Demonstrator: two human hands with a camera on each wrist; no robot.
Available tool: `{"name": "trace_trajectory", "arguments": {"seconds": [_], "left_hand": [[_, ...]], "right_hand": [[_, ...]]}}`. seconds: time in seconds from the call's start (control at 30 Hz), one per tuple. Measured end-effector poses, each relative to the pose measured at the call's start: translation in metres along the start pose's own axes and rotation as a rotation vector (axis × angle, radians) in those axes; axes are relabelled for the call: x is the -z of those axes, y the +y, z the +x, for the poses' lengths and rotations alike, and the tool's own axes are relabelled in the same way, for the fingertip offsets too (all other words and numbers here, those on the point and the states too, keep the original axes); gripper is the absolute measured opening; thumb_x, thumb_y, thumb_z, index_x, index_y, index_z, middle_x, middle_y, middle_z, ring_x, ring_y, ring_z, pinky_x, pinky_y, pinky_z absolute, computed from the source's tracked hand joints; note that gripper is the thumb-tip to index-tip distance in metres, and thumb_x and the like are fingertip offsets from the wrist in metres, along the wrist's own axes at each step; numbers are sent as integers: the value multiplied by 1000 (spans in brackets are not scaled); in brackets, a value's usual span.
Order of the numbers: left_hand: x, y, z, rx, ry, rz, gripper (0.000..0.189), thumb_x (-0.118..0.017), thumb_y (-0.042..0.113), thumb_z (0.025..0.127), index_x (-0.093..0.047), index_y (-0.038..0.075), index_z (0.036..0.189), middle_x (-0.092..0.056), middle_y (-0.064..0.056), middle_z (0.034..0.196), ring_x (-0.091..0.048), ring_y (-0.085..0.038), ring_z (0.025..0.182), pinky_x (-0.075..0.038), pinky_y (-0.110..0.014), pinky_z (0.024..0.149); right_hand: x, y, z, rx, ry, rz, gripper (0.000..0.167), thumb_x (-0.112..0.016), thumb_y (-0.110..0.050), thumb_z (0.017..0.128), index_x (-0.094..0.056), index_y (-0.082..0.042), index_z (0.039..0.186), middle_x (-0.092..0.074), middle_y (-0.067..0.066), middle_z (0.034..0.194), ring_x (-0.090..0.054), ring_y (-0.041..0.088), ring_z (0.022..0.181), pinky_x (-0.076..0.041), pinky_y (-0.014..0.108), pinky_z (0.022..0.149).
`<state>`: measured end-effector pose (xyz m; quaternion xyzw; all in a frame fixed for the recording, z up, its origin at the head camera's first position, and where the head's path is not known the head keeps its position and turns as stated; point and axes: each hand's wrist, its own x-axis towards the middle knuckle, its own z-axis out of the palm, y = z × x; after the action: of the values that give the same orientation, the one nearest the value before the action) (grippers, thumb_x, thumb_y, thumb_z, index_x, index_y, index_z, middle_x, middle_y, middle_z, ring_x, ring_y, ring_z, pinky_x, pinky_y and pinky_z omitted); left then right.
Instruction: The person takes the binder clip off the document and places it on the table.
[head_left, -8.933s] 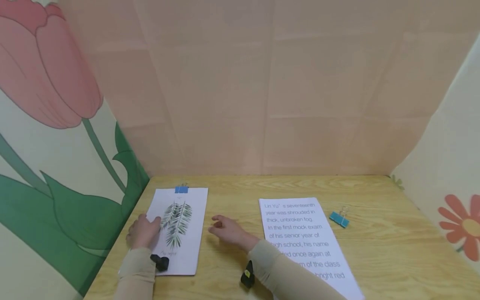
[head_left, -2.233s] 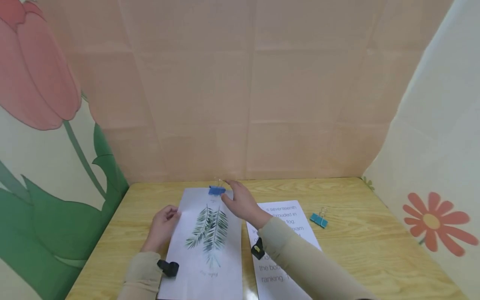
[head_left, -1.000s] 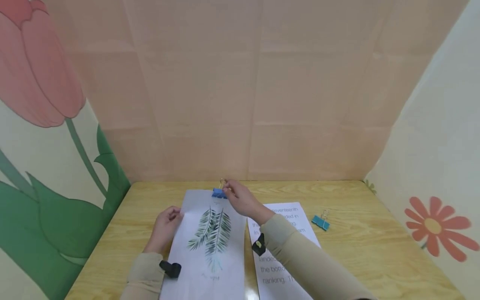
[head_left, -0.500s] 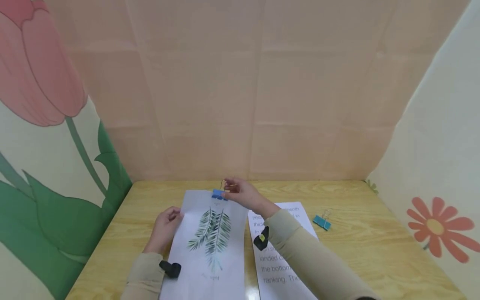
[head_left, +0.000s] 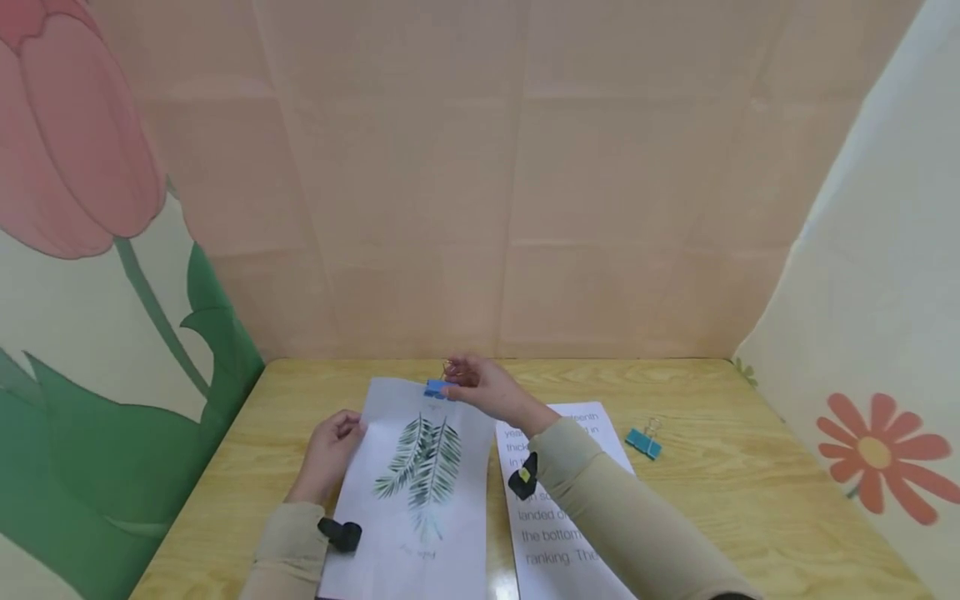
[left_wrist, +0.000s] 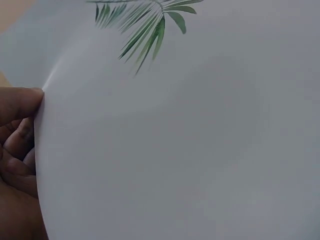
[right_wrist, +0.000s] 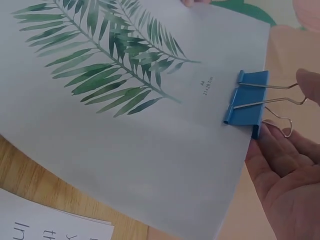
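Note:
White paper (head_left: pixel 457 542) printed with green palm leaves stands raised off the table, its sheet bowed in both wrist views. Its left edge is pinched by my left hand (head_left: pixel 330 450), thumb in front and fingers behind, as the left wrist view shows. A blue binder clip (right_wrist: pixel 247 97) bites the top edge, beside small print reading A4. My right hand (head_left: pixel 491 392) grips this clip by its wire handles: the thumb (right_wrist: pixel 310 85) is on one handle, the fingers (right_wrist: pixel 280 150) lie beneath the other. Part of the clip is covered by the right hand in the head view.
Printed text pages (head_left: pixel 540 575) lie right of the leaf paper, partly under my right forearm. Farther right on the wooden table (head_left: pixel 720 483) rests a teal binder clip (head_left: pixel 643 444). A pink-beige backdrop (head_left: pixel 390 183) closes off the back.
Since the earliest frame, the leaf paper has come up off the table and moved right. My right hand has reached its clip and, over the last second, shifted its grip on the handles.

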<state>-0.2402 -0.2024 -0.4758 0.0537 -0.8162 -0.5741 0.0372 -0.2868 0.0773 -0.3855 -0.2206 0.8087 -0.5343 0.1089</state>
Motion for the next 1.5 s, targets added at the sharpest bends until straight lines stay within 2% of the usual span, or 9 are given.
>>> {"name": "trace_trajectory", "arguments": {"seconds": [0.43, 0.7, 1.17, 1.5], "left_hand": [[-2, 0, -2, -7, -7, 0, 17, -55, 9, 106, -65, -2, 116, -70, -17, 111, -64, -25, 93, -52, -32, 77], [-1, 1, -2, 6, -18, -1, 18, -54, 10, 107, -64, 0, 117, -70, -17, 112, -64, -25, 94, -53, -33, 78], [-1, 2, -4, 18, -9, 14, 18, -55, 11, 107, -65, 0, 117, -69, -18, 116, -64, -26, 97, -54, -34, 80], [2, 2, -6, 46, -14, 4, 18, -55, 11, 107, -65, 2, 119, -69, -18, 117, -66, -26, 100, -55, -34, 81]], "right_hand": [[-1, 2, -1, 3, 33, -61, 50, -70, -16, 101, -52, 1, 144, -65, 12, 127, -64, 28, 119, -53, 39, 99], [0, -4, -3, -8, 45, -112, 50, -70, -19, 101, -53, 3, 143, -67, 11, 124, -64, 28, 118, -53, 38, 98], [-3, -4, -4, 11, 59, -124, 42, -70, -19, 101, -59, 1, 135, -68, 9, 119, -66, 26, 114, -55, 36, 95], [-7, -3, -4, 45, 141, -161, 36, -69, -20, 101, -63, 3, 128, -70, 11, 117, -68, 28, 113, -56, 36, 94]]}}
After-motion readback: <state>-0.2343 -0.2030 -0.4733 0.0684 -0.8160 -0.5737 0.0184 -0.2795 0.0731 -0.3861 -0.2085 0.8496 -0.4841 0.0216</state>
